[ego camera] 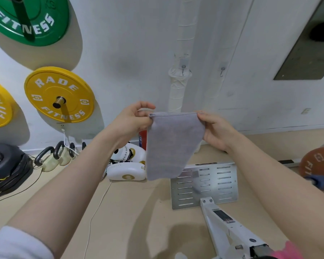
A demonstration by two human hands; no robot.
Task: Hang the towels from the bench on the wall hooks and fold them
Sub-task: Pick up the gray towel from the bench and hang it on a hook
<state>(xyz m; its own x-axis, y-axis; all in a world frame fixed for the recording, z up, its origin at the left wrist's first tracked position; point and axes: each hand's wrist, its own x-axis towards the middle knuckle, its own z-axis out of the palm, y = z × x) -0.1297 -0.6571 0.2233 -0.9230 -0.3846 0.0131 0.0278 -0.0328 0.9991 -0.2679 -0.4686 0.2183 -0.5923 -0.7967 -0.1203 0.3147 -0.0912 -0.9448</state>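
Note:
A small grey towel (170,144) hangs in front of me, held up by its top edge. My left hand (133,120) pinches the top left corner. My right hand (215,131) pinches the top right corner, fingers curled behind the cloth. The towel tapers downward and hangs free above the floor. Two small wall hooks (183,69) (222,71) sit on the white wall above the towel, both bare. A blue cloth (318,181) shows at the right edge behind my right forearm, and a pink cloth (288,250) lies at the bottom right.
Yellow weight plates (58,94) and a green one (26,19) hang on the wall at left. Kettlebells (51,157), white boxing pads (127,165) and a red extinguisher (143,139) stand along the wall. A white machine frame (219,221) with a slotted metal plate (204,186) lies on the floor.

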